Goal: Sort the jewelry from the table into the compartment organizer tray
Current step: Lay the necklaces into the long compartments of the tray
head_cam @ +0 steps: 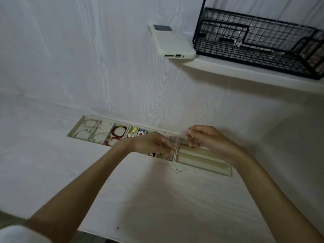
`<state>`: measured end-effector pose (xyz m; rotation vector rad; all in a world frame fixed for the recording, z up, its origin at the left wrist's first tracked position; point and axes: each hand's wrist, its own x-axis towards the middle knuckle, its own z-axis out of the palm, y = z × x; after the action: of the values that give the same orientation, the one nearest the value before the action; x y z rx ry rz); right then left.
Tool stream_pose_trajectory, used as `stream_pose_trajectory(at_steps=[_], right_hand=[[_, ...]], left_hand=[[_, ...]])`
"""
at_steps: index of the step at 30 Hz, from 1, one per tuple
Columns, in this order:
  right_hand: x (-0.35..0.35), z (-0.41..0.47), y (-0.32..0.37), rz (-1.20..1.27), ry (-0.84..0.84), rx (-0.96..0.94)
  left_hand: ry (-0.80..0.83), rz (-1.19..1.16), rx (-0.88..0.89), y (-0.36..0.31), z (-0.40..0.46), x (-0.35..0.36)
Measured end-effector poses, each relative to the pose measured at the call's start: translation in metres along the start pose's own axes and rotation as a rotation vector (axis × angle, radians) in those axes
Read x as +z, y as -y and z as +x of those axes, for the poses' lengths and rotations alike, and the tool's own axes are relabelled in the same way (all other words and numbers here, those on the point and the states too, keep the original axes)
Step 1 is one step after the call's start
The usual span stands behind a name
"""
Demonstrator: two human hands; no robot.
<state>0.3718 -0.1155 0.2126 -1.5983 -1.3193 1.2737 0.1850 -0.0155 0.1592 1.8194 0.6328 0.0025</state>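
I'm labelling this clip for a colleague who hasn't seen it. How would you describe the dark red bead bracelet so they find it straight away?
Start at the long cream organizer tray lying on the white table. Go to its left end, where three tall compartments stand side by side. The red bead bracelet is in the third, just left of the left hand; its neighbours hold pale white and silvery bracelets, so it is the only dark red ring there.

White table (pixel 157 199): organizer tray (pixel 203 163) on it; shelf (pixel 245 71): phone (pixel 172 42), wire basket (pixel 254 41).

Bare table (pixel 149 199) before tray (pixel 228 171) (near side); 2 hands over tray middle; shelf (pixel 245 71) overhangs far right.
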Motion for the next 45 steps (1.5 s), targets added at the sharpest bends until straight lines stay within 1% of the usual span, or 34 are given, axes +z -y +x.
stream_pose_trajectory(at_steps=[5,8,13,17,23,28,31,33,35,37,39,42,45], right_hand=[[-0.036,-0.026,-0.003,0.240,-0.052,-0.012],[-0.054,-0.039,-0.006,0.332,-0.090,0.014],[-0.079,-0.049,-0.021,0.631,-0.206,0.085],[-0.094,-0.050,-0.035,0.746,-0.266,0.139],[-0.112,-0.045,-0.058,0.907,-0.318,0.123],[-0.127,-0.036,-0.081,0.874,-0.356,0.159],[-0.137,-0.031,-0.101,0.850,-0.394,0.224],[-0.143,-0.028,-0.115,0.846,-0.425,0.265],[-0.145,-0.022,-0.127,0.835,-0.450,0.302],[-0.146,-0.017,-0.142,0.828,-0.471,0.342],[-0.145,-0.013,-0.152,0.831,-0.480,0.356],[-0.144,-0.009,-0.167,0.829,-0.498,0.371],[-0.142,-0.007,-0.180,0.792,-0.501,0.396]], left_hand=[[0.019,0.025,-0.008,-0.008,0.005,-0.002],[0.017,0.048,-0.036,-0.011,0.010,-0.002],[-0.006,0.105,-0.073,-0.006,0.023,-0.008],[-0.025,0.044,-0.076,-0.006,0.035,-0.013],[-0.067,0.001,-0.049,-0.007,0.079,-0.007],[-0.044,0.028,-0.039,0.006,0.128,0.015],[-0.090,0.036,-0.008,0.018,0.149,0.024],[-0.101,-0.008,0.004,0.026,0.160,0.029],[-0.113,-0.027,-0.016,0.031,0.165,0.032],[-0.111,0.018,-0.022,0.042,0.174,0.035],[-0.108,0.069,-0.033,0.049,0.176,0.036],[-0.103,0.059,-0.053,0.053,0.178,0.039],[-0.109,0.093,-0.146,0.053,0.178,0.043]])
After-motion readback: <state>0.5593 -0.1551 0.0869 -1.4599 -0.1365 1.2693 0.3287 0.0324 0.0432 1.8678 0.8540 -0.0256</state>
